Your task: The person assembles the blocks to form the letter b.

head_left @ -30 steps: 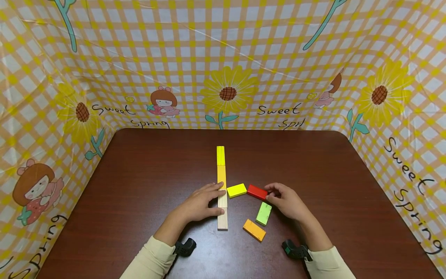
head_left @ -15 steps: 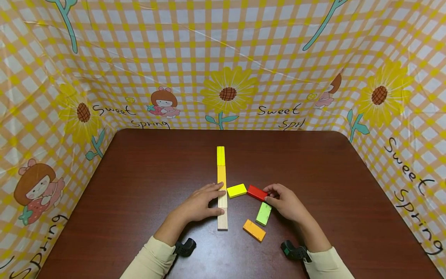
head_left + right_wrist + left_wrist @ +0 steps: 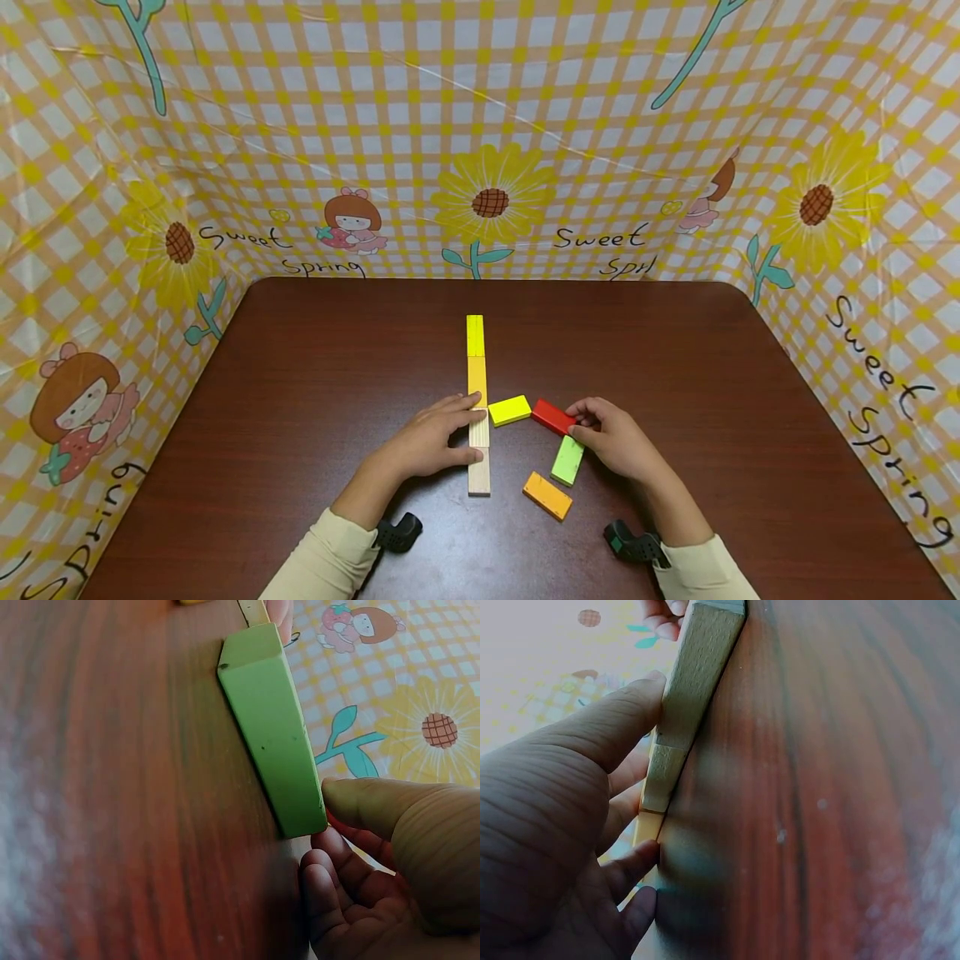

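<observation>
Four-sided wooden blocks lie on the brown table. A straight row runs away from me: a bright yellow block, an amber block, then two plain wood blocks, the nearest plain block close to me. My left hand rests along the row, its spread fingers and thumb touching the blocks. To the right, a yellow block, a red block, a green block and an orange block form a curve. My right hand pinches the red block's right end, beside the green block's far end.
A checked cloth with printed sunflowers stands behind the table and along both sides. Black straps with small devices sit at both wrists. The orange block's left end lies apart from the row.
The red block's right end has swung slightly toward me, nearer the green block, along with my right hand. My left hand and the row stay where they were.
</observation>
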A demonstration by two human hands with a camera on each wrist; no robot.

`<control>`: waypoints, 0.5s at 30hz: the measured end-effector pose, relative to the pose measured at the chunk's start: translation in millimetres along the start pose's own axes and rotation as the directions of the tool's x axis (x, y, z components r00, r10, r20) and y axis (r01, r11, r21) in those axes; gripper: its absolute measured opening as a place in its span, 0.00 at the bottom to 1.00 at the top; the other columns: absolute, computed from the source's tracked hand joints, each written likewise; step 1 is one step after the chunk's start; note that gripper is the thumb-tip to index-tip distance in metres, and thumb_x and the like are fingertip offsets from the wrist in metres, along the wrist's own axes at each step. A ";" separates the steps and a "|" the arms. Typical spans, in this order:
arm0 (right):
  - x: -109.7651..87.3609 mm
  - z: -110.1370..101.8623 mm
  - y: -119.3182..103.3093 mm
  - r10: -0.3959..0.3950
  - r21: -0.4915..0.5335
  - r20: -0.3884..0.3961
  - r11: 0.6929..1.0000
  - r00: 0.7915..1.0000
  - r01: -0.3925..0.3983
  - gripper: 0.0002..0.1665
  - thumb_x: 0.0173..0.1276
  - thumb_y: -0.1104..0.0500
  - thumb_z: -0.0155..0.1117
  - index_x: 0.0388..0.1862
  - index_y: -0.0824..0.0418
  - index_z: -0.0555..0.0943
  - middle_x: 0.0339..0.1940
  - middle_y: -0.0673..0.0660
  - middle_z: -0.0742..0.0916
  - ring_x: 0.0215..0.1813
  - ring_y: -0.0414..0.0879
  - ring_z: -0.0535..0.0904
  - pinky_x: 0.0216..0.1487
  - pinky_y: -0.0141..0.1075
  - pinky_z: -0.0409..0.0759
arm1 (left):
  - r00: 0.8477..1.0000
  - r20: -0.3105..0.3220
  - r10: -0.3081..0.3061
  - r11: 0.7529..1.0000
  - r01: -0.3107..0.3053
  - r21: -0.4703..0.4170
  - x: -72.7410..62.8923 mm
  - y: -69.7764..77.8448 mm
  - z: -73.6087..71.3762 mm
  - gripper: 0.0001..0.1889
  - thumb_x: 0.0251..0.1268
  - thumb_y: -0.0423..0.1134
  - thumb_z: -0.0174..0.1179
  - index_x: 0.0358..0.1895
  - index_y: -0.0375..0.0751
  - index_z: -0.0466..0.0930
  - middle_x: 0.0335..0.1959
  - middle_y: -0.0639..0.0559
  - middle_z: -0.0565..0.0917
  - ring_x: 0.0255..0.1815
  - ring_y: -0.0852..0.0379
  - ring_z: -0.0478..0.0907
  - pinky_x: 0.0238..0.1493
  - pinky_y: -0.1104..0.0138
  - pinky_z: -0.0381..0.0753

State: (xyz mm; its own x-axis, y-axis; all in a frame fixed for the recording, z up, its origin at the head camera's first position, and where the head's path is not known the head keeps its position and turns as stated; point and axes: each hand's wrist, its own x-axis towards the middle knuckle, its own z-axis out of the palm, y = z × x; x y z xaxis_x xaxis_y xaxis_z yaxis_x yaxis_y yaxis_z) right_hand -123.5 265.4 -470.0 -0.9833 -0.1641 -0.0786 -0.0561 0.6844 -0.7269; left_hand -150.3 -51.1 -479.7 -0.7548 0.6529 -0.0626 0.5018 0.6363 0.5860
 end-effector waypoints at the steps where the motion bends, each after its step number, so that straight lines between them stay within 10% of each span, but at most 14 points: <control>1: -0.4 0.1 -0.2 0.002 0.000 0.001 1.000 1.000 -0.002 0.11 0.68 0.65 0.64 0.49 0.62 0.81 0.41 0.53 0.81 0.43 0.48 0.75 0.43 0.39 0.77 | 1.000 0.001 -0.001 1.000 0.001 0.000 0.0 -0.1 0.0 0.33 0.66 0.55 0.64 0.72 0.51 0.70 0.78 0.56 0.59 0.78 0.47 0.53 0.73 0.46 0.55; 15: -8.0 -0.5 -2.0 -0.030 -0.014 -0.046 0.999 0.998 0.030 0.12 0.67 0.64 0.67 0.49 0.60 0.82 0.44 0.54 0.82 0.45 0.48 0.76 0.46 0.41 0.78 | 1.000 -0.004 0.010 1.000 -0.010 -0.005 0.0 1.0 -0.9 0.33 0.66 0.53 0.65 0.72 0.50 0.70 0.78 0.54 0.59 0.78 0.45 0.54 0.72 0.45 0.55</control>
State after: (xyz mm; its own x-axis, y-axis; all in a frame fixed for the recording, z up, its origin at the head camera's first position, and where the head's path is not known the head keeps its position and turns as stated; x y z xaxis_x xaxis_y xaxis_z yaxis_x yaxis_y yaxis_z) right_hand -115.6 265.7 -467.7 -0.9881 -0.1516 -0.0250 -0.0876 0.6892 -0.7192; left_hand -150.2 -50.9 -478.3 -0.7514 0.6576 -0.0538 0.5072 0.6278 0.5904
